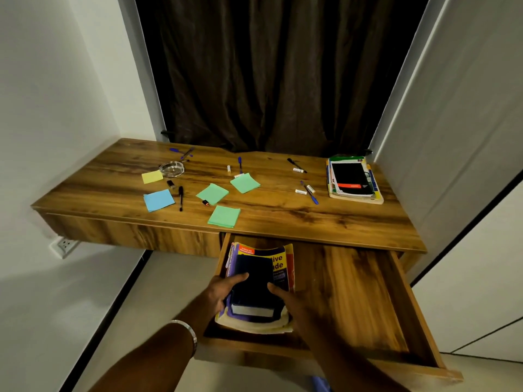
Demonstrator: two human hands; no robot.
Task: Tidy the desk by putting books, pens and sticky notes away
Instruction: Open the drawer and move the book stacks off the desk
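I see the thick dark book [254,284] lying on a yellow-and-purple paperback [278,267] at the left end of the open drawer [368,292]. My left hand [223,291] and right hand [285,297] grip its sides, fingers curled round it. On the bench [268,216] beyond lie sticky notes (green [224,216], blue [158,200], yellow [152,176]), pens and a book stack [353,179].
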